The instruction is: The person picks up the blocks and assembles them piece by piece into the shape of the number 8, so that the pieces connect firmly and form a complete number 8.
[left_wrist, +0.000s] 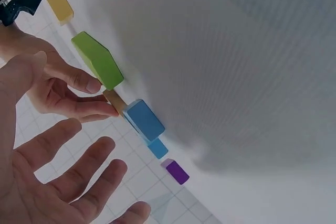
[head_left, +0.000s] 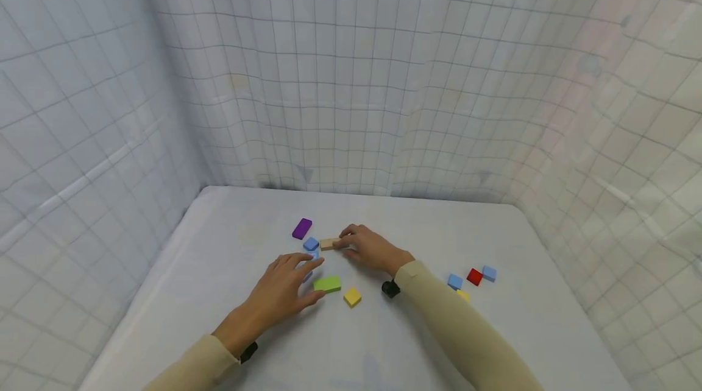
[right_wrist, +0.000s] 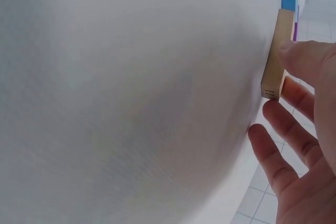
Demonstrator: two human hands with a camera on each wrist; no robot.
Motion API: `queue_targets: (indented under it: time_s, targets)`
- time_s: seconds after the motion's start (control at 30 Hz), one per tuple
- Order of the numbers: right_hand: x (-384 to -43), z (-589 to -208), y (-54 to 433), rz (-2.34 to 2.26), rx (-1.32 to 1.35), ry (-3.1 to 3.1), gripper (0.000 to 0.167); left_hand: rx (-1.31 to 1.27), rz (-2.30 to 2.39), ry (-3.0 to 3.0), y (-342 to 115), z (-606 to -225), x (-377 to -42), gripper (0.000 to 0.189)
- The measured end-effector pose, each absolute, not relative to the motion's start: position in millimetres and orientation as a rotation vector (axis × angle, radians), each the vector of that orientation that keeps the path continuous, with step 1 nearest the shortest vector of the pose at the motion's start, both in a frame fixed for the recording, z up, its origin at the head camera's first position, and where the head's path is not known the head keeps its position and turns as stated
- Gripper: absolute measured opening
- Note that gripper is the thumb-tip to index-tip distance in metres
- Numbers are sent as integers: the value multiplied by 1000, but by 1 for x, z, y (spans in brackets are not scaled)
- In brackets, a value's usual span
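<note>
My right hand (head_left: 373, 250) pinches a plain wooden block (right_wrist: 275, 61) between thumb and fingers; the block is long and lies close to the white tabletop. Beside its left end sits a small blue block (head_left: 311, 243). My left hand (head_left: 282, 287) is held over the table with spread fingers and nothing in its grasp. Its fingers partly cover more blue blocks (left_wrist: 144, 120) in the head view. A bright green block (head_left: 327, 284) lies just right of the left fingertips, between the two hands. To the right of it is a yellow block (head_left: 353, 297).
A purple block (head_left: 302, 228) lies farther back on the white table (head_left: 241, 220). Off to the right are a red block (head_left: 475, 276), blue blocks (head_left: 454, 281) and a yellow block (head_left: 463, 295) partly behind the right sleeve. White gridded sheets (head_left: 351, 86) enclose the table.
</note>
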State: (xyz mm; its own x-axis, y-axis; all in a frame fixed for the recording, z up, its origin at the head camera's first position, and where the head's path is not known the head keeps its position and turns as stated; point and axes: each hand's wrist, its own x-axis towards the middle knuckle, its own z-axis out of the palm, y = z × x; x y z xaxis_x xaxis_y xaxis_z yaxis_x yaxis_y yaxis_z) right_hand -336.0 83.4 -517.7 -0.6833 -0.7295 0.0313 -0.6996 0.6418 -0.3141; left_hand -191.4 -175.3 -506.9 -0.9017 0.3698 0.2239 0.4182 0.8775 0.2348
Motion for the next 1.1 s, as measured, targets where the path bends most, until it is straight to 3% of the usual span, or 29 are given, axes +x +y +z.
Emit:
queue_targets:
  time_s: [0.5,0.93,1.1]
  targets:
    - [-340,-533,98,-710,-1320,2767,7,-650,-446,-2897,-158,-508,-200,57]
    - [-348,-558,126,-812,-1396,2782,12,-948,-466,-2807,-129,-509,-207,43]
    - [-327,-539,133,-844,-1318,2756,9,-1052,-519,-2779,-121,-511,-209,37]
